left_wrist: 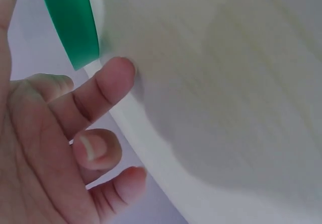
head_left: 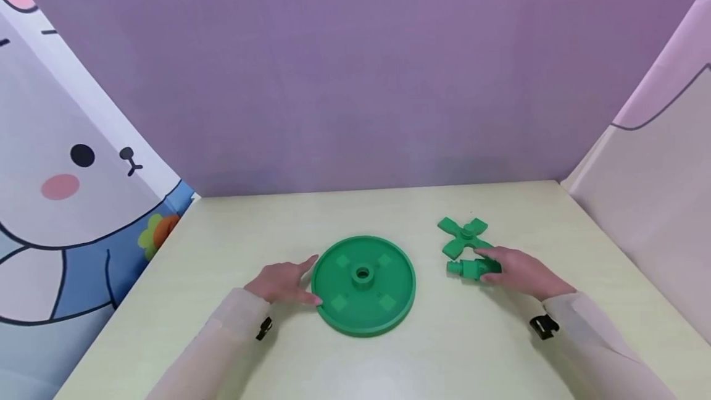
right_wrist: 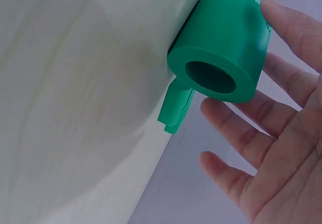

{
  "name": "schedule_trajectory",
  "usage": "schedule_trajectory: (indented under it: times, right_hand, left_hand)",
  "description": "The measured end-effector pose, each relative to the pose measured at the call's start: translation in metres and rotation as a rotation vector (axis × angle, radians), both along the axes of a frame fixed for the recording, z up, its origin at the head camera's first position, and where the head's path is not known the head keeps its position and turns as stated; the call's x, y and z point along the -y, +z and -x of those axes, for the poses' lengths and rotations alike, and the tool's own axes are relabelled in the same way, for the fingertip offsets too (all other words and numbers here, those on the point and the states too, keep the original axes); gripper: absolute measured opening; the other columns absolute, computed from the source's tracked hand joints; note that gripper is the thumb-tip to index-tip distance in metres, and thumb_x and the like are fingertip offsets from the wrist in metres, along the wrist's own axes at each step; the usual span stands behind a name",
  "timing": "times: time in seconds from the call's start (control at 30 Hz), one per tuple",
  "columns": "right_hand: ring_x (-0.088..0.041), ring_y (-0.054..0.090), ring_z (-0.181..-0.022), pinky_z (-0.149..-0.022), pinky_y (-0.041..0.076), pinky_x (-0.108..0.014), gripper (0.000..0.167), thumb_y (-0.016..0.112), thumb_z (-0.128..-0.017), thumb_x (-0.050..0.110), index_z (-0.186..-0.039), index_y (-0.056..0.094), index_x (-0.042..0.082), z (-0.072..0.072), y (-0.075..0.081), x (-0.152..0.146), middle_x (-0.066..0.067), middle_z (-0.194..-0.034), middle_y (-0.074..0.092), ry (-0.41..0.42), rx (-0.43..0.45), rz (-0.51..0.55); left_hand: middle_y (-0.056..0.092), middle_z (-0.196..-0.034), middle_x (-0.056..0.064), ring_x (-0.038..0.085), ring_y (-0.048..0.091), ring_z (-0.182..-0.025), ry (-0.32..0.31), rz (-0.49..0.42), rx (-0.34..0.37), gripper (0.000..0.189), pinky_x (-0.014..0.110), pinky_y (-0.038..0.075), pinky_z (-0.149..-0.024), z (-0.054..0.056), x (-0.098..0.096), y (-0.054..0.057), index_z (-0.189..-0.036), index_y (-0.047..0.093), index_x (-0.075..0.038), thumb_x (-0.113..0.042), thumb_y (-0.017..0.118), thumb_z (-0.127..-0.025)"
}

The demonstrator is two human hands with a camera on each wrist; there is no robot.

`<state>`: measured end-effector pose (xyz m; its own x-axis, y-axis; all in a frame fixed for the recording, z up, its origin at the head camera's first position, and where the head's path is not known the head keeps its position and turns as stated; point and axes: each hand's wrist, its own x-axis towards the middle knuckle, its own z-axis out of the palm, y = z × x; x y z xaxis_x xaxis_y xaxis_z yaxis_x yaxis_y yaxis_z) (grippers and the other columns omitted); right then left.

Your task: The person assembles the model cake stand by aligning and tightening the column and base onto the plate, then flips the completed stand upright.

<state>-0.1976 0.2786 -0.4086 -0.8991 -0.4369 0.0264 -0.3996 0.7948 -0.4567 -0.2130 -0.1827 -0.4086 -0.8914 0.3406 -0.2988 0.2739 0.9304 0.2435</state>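
Observation:
A round green disc point(head_left: 339, 286) with a raised rim and a central hollow hub lies on the table. My left hand point(head_left: 283, 281) is at its left edge, index finger and thumb spread along the rim; the other fingers are loosely bent in the left wrist view. To the right, a stepped green cylinder point(head_left: 471, 268) lies on its side, its hollow end point(right_wrist: 211, 78) facing the right wrist camera. My right hand point(head_left: 522, 271) holds it, thumb on the near side and index finger on the far side. Just behind it lies a green four-armed cross piece point(head_left: 466, 235).
The pale wooden table point(head_left: 400, 369) meets a purple fabric wall point(head_left: 355, 79) at the back. A cartoon-printed cloth point(head_left: 66, 97) hangs on the left, and a pale cloth point(head_left: 655, 202) on the right. The disc's floor carries raised square marks around its hub.

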Motion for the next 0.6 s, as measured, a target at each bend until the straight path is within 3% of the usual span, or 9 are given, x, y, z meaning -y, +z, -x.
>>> schedule_trajectory:
  times: [0.2,0.4,0.6]
  right_hand:
    - [-0.044,0.053,-0.114,-0.090,0.045,-0.055,0.054,0.075,-0.082,0.024,-0.125,0.059,-0.005,0.0026,0.0004,-0.0002,-0.024,-0.122,0.060,0.023,0.013,-0.017]
    - [-0.042,0.056,-0.108,-0.085,0.049,-0.052,0.051,0.080,-0.074,0.007,-0.120,0.062,-0.004,0.0048,-0.0002,-0.0007,-0.022,-0.118,0.061,0.055,0.003,-0.042]
    - [-0.042,0.056,-0.109,-0.086,0.048,-0.052,0.054,0.081,-0.073,0.006,-0.122,0.061,-0.003,0.0061,-0.0048,-0.0022,-0.023,-0.119,0.061,0.056,0.004,-0.055]
  left_hand:
    - [0.054,-0.070,-0.003,0.018,0.058,-0.085,0.021,0.005,0.019,0.097,0.040,0.050,-0.072,-0.0003,-0.0022,0.0007,-0.152,0.027,-0.014,-0.063,0.066,-0.079]
    - [0.052,-0.068,-0.002,0.016,0.053,-0.077,0.007,0.010,0.004,0.100,0.035,0.045,-0.063,-0.0007,-0.0004,0.0007,-0.151,0.030,-0.013,-0.061,0.072,-0.074]
    - [0.054,-0.074,-0.004,0.015,0.053,-0.080,-0.021,-0.003,-0.005,0.101,0.035,0.045,-0.065,-0.0006,0.0015,-0.0025,-0.151,0.031,-0.014,-0.061,0.073,-0.072]
